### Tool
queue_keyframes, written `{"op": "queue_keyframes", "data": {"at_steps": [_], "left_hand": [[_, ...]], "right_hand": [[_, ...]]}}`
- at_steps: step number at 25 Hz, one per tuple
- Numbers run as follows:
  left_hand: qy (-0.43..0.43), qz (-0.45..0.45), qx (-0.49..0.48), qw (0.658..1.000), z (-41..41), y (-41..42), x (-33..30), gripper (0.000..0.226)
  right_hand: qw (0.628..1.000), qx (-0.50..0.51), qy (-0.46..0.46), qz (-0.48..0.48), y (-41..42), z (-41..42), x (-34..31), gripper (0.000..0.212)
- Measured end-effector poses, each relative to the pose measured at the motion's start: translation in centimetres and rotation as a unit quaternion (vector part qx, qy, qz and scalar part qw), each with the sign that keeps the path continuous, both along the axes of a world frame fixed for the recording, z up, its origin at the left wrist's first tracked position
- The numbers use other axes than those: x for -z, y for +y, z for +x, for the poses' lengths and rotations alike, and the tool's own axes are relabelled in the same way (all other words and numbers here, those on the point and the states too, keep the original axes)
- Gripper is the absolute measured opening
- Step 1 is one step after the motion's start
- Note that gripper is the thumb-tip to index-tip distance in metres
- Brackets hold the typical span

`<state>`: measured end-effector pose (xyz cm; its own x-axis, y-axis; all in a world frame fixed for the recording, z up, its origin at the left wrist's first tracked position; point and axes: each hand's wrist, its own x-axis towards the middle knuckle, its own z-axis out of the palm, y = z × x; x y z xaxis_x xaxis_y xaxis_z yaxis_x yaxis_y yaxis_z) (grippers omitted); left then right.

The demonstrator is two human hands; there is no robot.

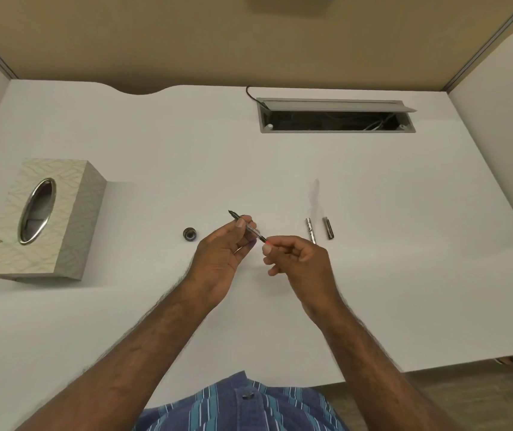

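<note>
Above the middle of the white desk (155, 157) I hold a thin pen insert (248, 226), its dark nib pointing up and to the left. My left hand (224, 253) pinches its front half between thumb and fingers. My right hand (298, 259) pinches its rear end, where a small red part shows. A silver pen barrel (310, 230) and a darker pen piece (328, 228) lie side by side on the desk to the right of my hands. A small round dark part (189, 234) lies to the left of my left hand.
A patterned tissue box (43, 217) with an oval metal opening stands at the left. A cable hatch (336, 115) with its lid raised is sunk into the desk at the back right, with a black cable beside it. Beige partition walls enclose the desk.
</note>
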<state>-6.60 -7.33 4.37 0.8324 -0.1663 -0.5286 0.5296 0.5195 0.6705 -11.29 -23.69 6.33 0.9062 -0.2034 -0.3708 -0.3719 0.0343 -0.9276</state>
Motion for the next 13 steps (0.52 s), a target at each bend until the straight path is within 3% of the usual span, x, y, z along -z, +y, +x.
{"op": "queue_keyframes", "data": {"at_steps": [5, 8, 13], "left_hand": [[-0.013, 0.012, 0.045, 0.999, 0.4, 0.5, 0.3, 0.020], [-0.053, 0.129, 0.061, 0.988, 0.5, 1.9, 0.8, 0.018], [-0.118, 0.323, 0.025, 0.939, 1.3, 4.4, 2.7, 0.013]], "right_hand": [[0.997, 0.067, -0.003, 0.030, -1.3, 1.3, -0.6, 0.012], [0.997, 0.071, -0.017, 0.001, -2.8, 2.8, -1.2, 0.011], [0.995, 0.010, -0.028, -0.091, -4.0, 5.0, -1.8, 0.010]]}}
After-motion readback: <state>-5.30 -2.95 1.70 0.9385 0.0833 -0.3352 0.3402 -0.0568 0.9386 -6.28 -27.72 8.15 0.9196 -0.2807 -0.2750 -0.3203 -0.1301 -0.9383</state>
